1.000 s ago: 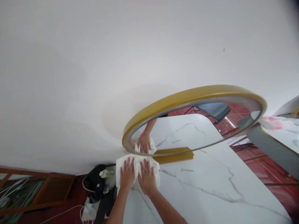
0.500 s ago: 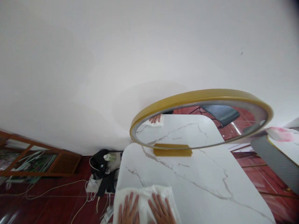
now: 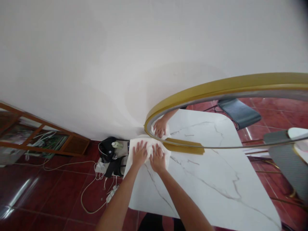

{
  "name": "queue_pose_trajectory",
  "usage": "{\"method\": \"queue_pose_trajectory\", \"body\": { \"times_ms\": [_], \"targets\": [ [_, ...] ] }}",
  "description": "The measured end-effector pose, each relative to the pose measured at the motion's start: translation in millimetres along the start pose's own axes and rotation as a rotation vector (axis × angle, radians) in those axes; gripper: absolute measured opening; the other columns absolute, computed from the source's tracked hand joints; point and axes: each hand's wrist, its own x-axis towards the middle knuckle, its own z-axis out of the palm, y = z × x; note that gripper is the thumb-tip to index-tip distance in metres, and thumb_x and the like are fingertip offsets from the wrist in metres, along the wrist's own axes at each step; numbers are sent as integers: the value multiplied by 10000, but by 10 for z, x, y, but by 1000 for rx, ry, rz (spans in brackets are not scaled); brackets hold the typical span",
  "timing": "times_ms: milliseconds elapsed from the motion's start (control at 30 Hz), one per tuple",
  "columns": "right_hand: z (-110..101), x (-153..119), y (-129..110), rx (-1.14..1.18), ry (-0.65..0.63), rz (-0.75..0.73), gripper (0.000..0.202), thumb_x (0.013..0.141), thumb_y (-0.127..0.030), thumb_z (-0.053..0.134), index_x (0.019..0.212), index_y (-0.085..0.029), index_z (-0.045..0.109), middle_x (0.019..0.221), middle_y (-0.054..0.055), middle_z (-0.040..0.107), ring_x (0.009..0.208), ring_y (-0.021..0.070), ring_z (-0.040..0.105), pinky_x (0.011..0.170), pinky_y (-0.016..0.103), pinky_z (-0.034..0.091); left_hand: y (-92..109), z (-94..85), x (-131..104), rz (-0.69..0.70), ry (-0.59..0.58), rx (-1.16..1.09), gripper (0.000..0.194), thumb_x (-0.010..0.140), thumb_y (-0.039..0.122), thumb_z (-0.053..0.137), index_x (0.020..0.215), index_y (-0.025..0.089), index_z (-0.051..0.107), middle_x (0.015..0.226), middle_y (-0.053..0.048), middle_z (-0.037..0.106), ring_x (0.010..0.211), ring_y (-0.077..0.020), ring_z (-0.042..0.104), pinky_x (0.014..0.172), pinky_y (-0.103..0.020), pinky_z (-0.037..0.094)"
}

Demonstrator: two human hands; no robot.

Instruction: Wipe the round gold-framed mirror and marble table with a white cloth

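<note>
A white cloth lies spread over the far left corner of the white marble-patterned table, close to the wall. My left hand presses flat on its left part, fingers spread. On the cloth's right part rests my right hand, also flat with its fingers apart. Just right of that hand is the gold base of a round gold-framed mirror. The mirror reflects a hand on the cloth and part of the tabletop.
Left of the table, a black bag, a small bottle and white cables sit low down. A wooden cabinet stands along the wall. At right is a grey chair on the red tiled floor.
Both hands have pushed the cloth away from me, up to the table's far left corner beside the mirror base. My forearms now show. The camera view has shifted.
</note>
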Motion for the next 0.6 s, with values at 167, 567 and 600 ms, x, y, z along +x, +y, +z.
{"method": "queue_pose_trajectory", "body": {
  "times_ms": [167,567,600],
  "targets": [
    [-38,1,36,-25,-2,-15,554,948,-428,225,1459,-276,77,1533,29,48,1378,275,198,1052,507,207,12,-69,30,12,5,-22,560,900,266,379,1436,342,233,1529,18,180,1406,-268,157,1092,-550,205],
    [-248,-1782,431,-36,-5,-379,581,924,-400,342,1460,-274,155,1511,30,199,1394,260,154,1114,493,50,41,112,-1957,67,15,14,612,875,186,377,1443,337,206,1505,35,262,1405,-225,177,1137,-474,137],
    [-281,-1892,495,-34,-13,-407,582,920,-390,352,1459,-272,164,1509,29,207,1393,259,159,1115,494,41,59,132,-2102,80,-7,16,613,874,194,378,1443,340,203,1504,41,263,1405,-222,179,1138,-469,138]
  ]
}}
